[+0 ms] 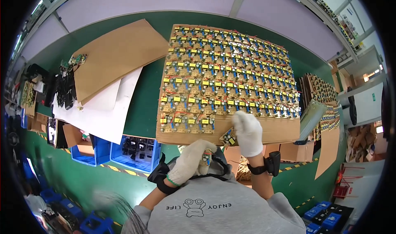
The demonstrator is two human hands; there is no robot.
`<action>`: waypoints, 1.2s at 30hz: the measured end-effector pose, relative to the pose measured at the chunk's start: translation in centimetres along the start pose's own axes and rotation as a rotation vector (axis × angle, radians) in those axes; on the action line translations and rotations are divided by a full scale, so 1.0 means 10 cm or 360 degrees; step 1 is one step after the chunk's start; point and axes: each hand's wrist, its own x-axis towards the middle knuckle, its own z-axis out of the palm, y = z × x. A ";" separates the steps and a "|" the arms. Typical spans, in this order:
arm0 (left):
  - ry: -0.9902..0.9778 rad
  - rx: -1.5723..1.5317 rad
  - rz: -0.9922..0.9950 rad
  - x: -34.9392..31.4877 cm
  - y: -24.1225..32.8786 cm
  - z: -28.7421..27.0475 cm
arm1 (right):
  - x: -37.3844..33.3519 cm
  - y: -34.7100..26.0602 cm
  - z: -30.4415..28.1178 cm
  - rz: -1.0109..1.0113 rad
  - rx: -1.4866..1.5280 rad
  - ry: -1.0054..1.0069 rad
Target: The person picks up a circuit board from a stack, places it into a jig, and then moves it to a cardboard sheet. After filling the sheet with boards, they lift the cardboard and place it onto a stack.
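Note:
My left hand (190, 162), in a whitish knit glove with a green cuff, is close to my body, its fingers curled round a small circuit board (206, 158) that it partly hides. My right hand (248, 133), in a white glove, hangs over the front strip of a cardboard sheet (268, 131). Its fingers are bent and pressed together; what they hold, if anything, does not show. Just left of that hand a tilted circuit board (227, 138) sits at the sheet's front edge. Rows of circuit boards (229, 71) with yellow parts and red wires cover most of the sheet.
A bare brown cardboard sheet (119, 56) and white sheets lie on the green table (142, 98) at left, beside black cables (65, 87). Blue bins (136, 153) stand below the table's front edge. More boards (321, 89) and a rolled clear-green sheet (312, 117) are at right.

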 end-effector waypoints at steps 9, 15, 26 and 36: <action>-0.0307 -0.0115 -0.0502 0.09 0.15 0.10 | -0.23 0.04 -0.37 -0.0091 0.0175 -0.0360; -0.0107 0.0093 -0.0007 0.05 0.00 0.07 | -0.06 -0.05 -0.37 -0.0296 0.0038 -0.0740; 0.0089 -0.0074 -0.0175 -0.13 0.01 -0.06 | -0.19 0.04 -0.34 -0.0024 0.0327 -0.0640; 0.0036 -0.0074 -0.0132 -0.19 -0.07 -0.11 | -0.12 -0.28 -0.09 0.0318 0.0049 -0.0362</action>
